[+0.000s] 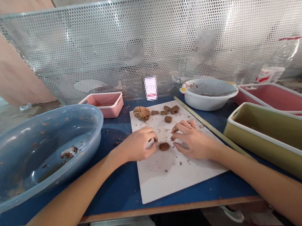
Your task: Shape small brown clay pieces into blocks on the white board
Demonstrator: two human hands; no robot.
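A white board point(155, 186) lies on the blue table, strewn with brown crumbs. Between my two hands rests a small brown lump point(164, 146), clay-like in look. My left hand point(139, 144) is just left of it, fingers curved and thumb apart from them, with nothing seen in its grasp. To the lump's right, my right hand point(191, 139) hovers low or rests over the board, fingers bent and spread, holding nothing visible. Farther back on the board are a rough tan-brown clump point(142, 113), a brown block point(168, 119) and several smaller brown pieces point(174, 109).
A large blue basin point(94, 126) stands left, with a small pink box point(113, 108) behind it. A thin stick point(212, 127) lies along the board's right side. Beyond are a white oval basin point(207, 103), a green trough point(274, 140), a pink tray point(288, 96) and a perforated metal screen point(100, 37).
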